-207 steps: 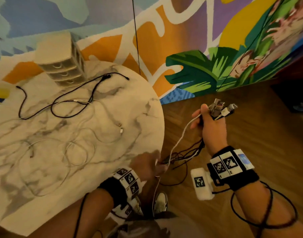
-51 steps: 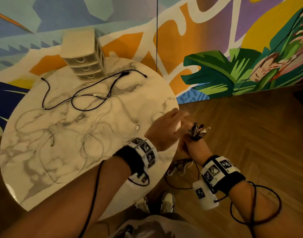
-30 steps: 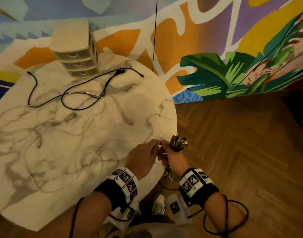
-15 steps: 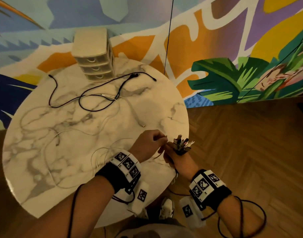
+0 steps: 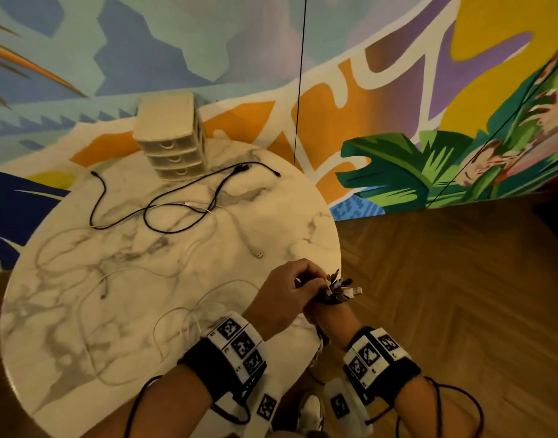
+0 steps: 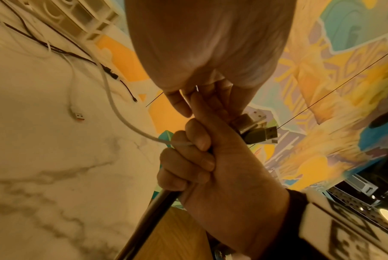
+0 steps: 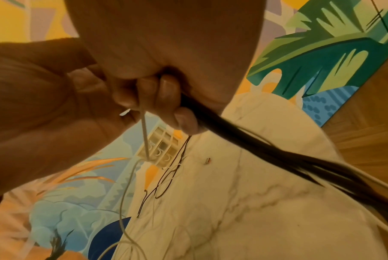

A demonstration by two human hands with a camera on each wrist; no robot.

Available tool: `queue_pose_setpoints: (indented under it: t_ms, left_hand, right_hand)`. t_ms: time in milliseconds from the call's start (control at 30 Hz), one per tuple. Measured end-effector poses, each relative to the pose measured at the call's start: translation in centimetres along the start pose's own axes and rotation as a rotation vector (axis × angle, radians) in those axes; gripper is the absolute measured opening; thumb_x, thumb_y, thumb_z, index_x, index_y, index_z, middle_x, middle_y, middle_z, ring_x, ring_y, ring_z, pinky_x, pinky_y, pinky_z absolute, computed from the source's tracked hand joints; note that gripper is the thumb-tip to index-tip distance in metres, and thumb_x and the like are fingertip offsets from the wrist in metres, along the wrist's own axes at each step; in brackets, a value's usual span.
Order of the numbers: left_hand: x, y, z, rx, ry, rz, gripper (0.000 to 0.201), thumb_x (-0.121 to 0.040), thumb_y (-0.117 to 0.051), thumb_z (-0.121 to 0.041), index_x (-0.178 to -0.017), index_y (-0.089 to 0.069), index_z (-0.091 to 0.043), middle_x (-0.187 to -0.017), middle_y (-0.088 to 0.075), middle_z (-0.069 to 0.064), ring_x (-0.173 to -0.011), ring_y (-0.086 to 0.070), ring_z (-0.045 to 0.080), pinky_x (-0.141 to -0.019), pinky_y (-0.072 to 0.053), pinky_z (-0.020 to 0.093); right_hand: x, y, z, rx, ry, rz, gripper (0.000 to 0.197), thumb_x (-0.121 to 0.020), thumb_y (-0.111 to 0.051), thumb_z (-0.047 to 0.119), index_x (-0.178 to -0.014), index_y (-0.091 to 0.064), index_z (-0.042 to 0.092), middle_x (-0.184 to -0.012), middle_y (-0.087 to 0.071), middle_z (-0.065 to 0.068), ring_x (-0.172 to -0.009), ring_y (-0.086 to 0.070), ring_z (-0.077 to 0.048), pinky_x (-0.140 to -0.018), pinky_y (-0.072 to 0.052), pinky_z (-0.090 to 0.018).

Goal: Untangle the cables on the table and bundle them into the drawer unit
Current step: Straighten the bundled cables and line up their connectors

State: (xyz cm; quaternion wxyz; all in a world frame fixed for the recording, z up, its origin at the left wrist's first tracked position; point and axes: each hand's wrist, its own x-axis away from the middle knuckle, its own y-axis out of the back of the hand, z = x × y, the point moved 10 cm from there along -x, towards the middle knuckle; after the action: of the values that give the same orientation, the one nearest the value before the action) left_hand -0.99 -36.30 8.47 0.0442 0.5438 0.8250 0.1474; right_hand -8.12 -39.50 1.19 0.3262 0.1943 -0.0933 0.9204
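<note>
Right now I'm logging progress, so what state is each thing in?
Drawer unit: upright, drawers shut.
Black cable: loose on table.
White cable: end in left hand.
Cable bundle: gripped in right hand.
Table: cables still spread.

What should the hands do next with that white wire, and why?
Probably the left hand should tuck the thin white cable's plug end in among the cluster of cable plugs that the right hand grips. The left fingers pinch right beside that cluster, and the cable runs from the right fist back onto the round marble table, so it seems only partly gathered.
</note>
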Motion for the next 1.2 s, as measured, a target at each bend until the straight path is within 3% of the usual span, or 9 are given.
queue_pose_setpoints:
  t_ms: [133,267,367,533,700,800,1000,1100,1200]
  left_hand:
    - [0.4,1.7,0.9,-0.095,-0.001,-0.089,0.021,-0.085,-0.06,-0.01,-0.098,-0.062,-0.027,-0.099,-0.062,-0.011,-0.096,-0.055,0.006,-0.077,-0.042,0.016]
    - [2.0,0.3,5.0,-0.402,0.064,0.15,0.037,-0.083,-0.059,-0.013,-0.117,-0.053,-0.029,-0.106,-0.048,-0.018,-0.101,-0.043,0.001,-0.081,-0.031,0.01]
    - [4.4,-0.7,8.3,-0.542,0.043,0.261,0.025,-0.089,-0.051,-0.029,-0.109,-0.062,-0.02,-0.098,-0.048,-0.012,-0.092,-0.041,0.001,-0.087,-0.034,0.018]
    - [7.3,3.2,16.7,-0.598,0.308,0.164,0.077,-0.075,-0.016,-0.064,-0.104,-0.064,-0.01,-0.101,-0.06,0.001,-0.097,-0.051,0.015,-0.087,-0.035,0.023]
    - [9.8,11.3,21.2,-0.671,0.481,0.019,0.026,-0.098,-0.048,-0.023,-0.113,-0.065,-0.008,-0.121,-0.063,0.014,-0.112,-0.057,0.026,-0.093,-0.036,0.025]
    - [8.5,15.6,17.6,-0.652,0.408,-0.159,0.025,-0.096,-0.049,-0.021,-0.079,-0.066,-0.013,-0.092,-0.067,0.017,-0.091,-0.061,0.034,-0.076,-0.038,0.03]
    - [5.0,16.5,-0.1,-0.938,0.016,-0.525,0.033,-0.095,-0.047,-0.027,-0.076,-0.067,-0.009,-0.08,-0.057,0.011,-0.082,-0.048,0.03,-0.074,-0.04,0.04]
    - [4.4,11.8,-6.4,-1.126,-0.206,-0.431,0.029,-0.091,-0.048,-0.027,-0.077,-0.068,-0.011,-0.079,-0.051,0.008,-0.077,-0.047,0.029,-0.061,-0.039,0.037]
    - [4.3,7.0,-6.8,-1.225,-0.178,-0.195,0.019,-0.092,-0.049,-0.02,-0.089,-0.067,-0.013,-0.085,-0.052,0.006,-0.079,-0.054,0.027,-0.057,-0.033,0.033]
  right_hand:
    - [-0.1,0.0,1.2,0.038,0.026,-0.049,0.041,-0.101,-0.038,0.016,-0.062,-0.051,0.01,-0.051,-0.047,-0.003,-0.039,-0.037,-0.008,-0.043,-0.029,-0.021]
    - [-0.4,2.0,2.5,-0.011,0.136,-0.202,0.058,-0.1,-0.041,0.032,-0.045,-0.046,0.013,-0.052,-0.051,-0.003,-0.052,-0.045,-0.015,-0.056,-0.039,-0.022]
    - [-0.6,2.3,2.6,-0.331,0.075,-0.203,0.061,-0.101,-0.038,0.027,-0.043,-0.039,0.007,-0.053,-0.054,-0.012,-0.048,-0.053,-0.021,-0.055,-0.046,-0.028]
    - [-0.7,4.4,2.4,-0.66,-0.011,-0.262,0.058,-0.099,-0.042,0.035,-0.046,-0.03,0.015,-0.038,-0.028,-0.001,-0.032,-0.029,-0.015,-0.04,-0.036,-0.023]
    - [-1.1,8.2,2.0,-0.756,0.026,-0.351,0.057,-0.098,-0.041,0.042,-0.048,-0.027,0.017,-0.037,-0.022,0.003,-0.031,-0.02,-0.011,-0.038,-0.022,-0.022]
    - [-0.4,9.5,2.3,-0.719,0.067,-0.471,0.057,-0.098,-0.042,0.043,-0.048,-0.03,0.018,-0.039,-0.024,0.004,-0.034,-0.022,-0.011,-0.041,-0.023,-0.025]
    - [1.6,5.8,8.1,-0.219,0.24,-0.415,0.064,-0.098,-0.044,0.04,-0.037,-0.036,0.02,-0.037,-0.03,0.007,-0.036,-0.026,-0.01,-0.045,-0.024,-0.026]
    - [2.1,0.1,10.2,0.044,0.235,-0.091,0.062,-0.1,-0.038,0.038,-0.047,-0.06,0.016,-0.038,-0.033,0.001,-0.035,-0.028,-0.009,-0.043,-0.025,-0.023]
    - [2.6,-2.9,10.5,0.177,0.214,-0.003,0.056,-0.1,-0.038,0.038,-0.073,-0.069,0.001,-0.042,-0.037,-0.002,-0.036,-0.034,-0.008,-0.044,-0.031,-0.021]
